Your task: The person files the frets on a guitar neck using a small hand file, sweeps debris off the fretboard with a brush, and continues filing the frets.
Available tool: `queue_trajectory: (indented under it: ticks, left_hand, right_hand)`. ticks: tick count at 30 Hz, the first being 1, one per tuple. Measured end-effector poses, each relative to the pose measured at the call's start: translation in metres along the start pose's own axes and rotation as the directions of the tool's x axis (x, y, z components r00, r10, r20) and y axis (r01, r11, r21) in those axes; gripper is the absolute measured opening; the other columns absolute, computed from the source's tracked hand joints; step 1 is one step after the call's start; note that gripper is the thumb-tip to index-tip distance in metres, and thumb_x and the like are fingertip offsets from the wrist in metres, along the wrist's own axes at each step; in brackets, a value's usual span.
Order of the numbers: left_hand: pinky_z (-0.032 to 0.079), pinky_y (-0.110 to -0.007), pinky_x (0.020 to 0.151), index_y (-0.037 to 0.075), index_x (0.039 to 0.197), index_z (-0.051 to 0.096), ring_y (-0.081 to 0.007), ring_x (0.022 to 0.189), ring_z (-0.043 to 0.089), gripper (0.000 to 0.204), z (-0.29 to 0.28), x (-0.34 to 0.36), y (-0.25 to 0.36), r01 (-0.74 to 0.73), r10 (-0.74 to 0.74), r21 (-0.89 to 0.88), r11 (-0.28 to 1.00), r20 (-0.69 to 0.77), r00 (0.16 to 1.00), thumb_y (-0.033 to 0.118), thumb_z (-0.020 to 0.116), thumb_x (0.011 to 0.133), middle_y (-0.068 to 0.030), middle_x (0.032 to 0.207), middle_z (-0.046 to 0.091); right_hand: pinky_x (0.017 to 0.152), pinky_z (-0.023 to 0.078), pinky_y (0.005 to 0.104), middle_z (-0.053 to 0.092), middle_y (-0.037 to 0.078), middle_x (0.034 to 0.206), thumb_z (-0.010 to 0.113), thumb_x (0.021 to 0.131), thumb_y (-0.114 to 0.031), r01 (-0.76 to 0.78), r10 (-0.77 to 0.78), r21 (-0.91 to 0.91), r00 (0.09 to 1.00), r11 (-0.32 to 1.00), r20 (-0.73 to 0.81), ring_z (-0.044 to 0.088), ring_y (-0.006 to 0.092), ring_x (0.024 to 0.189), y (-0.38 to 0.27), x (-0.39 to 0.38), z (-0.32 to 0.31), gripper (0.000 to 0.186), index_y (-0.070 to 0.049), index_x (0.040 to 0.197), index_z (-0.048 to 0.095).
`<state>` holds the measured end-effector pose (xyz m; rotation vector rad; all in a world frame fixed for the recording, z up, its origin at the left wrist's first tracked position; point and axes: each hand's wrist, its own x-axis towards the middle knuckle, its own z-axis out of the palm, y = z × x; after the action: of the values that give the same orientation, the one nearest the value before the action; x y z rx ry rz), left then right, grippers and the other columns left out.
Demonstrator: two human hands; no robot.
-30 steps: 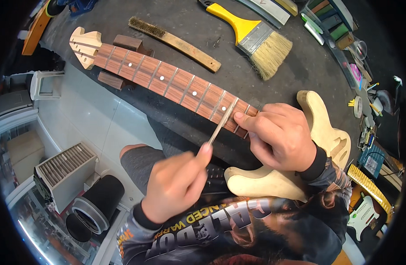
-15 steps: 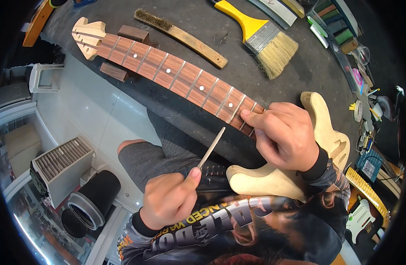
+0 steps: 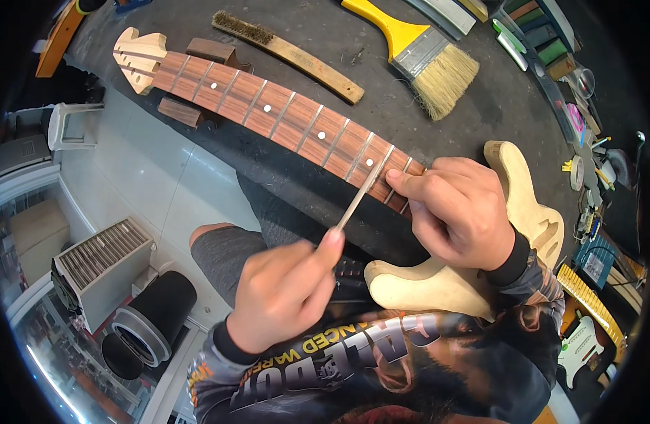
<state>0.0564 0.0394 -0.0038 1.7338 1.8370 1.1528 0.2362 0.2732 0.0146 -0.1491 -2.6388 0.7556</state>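
Observation:
A guitar neck (image 3: 286, 116) with a reddish-brown fretboard, metal frets and white dot inlays runs diagonally, attached to a pale unfinished guitar body (image 3: 438, 286). My left hand (image 3: 286, 286) is closed around a thin, narrow file (image 3: 359, 199). The file's tip lies over the fretboard along a fret, just left of my right hand. My right hand (image 3: 459, 212) grips the neck near the body, with its thumb or a finger pressing on the fretboard beside that fret. Its other fingers are curled and partly hidden.
Wooden supports (image 3: 180, 112) sit by the neck near the headstock. A wooden-handled wire brush (image 3: 304, 62) and a yellow-handled paintbrush (image 3: 438, 74) lie on the dark bench (image 3: 297, 25). Small tools line the right side. A black bin (image 3: 155, 311) stands on the tiled floor.
My left hand has moved up and to the right, carrying the file from beside the neck onto the fretboard. My right hand stays nearly in place.

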Motion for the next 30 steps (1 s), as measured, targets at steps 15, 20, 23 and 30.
queue_trajectory:
  ticks: [15, 20, 23, 30]
  left_hand:
    - [0.045, -0.041, 0.054, -0.003, 0.139, 0.075, -0.0266, 0.056, 0.058, 0.05, 0.023, 0.055, -0.007, -0.013, 0.01, -0.048, 0.999, -0.075, 0.997, -0.017, 0.072, 0.091, -0.0099, 0.072, 0.055]
    - [0.038, -0.038, 0.049, -0.006, 0.127, 0.079, -0.0227, 0.049, 0.051, 0.045, -0.001, -0.008, 0.002, 0.012, -0.013, -0.029, 1.0, -0.036, 0.999, -0.019, 0.074, 0.084, -0.0059, 0.064, 0.05]
    - [0.036, -0.037, 0.047, -0.006, 0.12, 0.08, -0.0215, 0.047, 0.049, 0.042, -0.009, -0.025, 0.005, 0.018, -0.019, -0.014, 1.0, -0.063, 0.998, -0.02, 0.075, 0.081, -0.0049, 0.062, 0.049]
    - [0.043, -0.038, 0.048, -0.006, 0.128, 0.079, -0.0217, 0.051, 0.053, 0.05, -0.003, -0.022, -0.002, -0.002, 0.002, 0.006, 1.0, -0.031, 1.0, -0.011, 0.078, 0.078, -0.0042, 0.068, 0.05]
  right_hand:
    - [0.057, 0.049, 0.0419, 0.065, 0.008, 0.074, 0.076, 0.074, 0.006, -0.001, 0.002, -0.035, 1.0, 0.999, 0.017, 0.061, 0.0292, 0.06, 0.002, -0.003, 0.001, 0.044, -0.001, 0.117, 0.08]
    - [0.056, 0.045, 0.0427, 0.065, 0.009, 0.074, 0.072, 0.072, 0.011, -0.012, 0.012, -0.015, 1.0, 1.0, 0.008, 0.057, 0.0294, 0.057, 0.001, -0.004, 0.0, 0.047, 0.001, 0.118, 0.079]
    - [0.056, 0.045, 0.0425, 0.065, 0.009, 0.074, 0.072, 0.072, 0.011, -0.008, 0.008, -0.009, 1.0, 1.0, 0.024, 0.057, 0.0291, 0.057, 0.0, -0.003, -0.002, 0.049, 0.0, 0.119, 0.079]
    - [0.056, 0.044, 0.0422, 0.066, 0.008, 0.075, 0.072, 0.071, 0.011, -0.009, 0.009, -0.006, 1.0, 1.0, 0.019, 0.057, 0.0286, 0.057, 0.002, -0.004, -0.002, 0.049, 0.0, 0.118, 0.079]
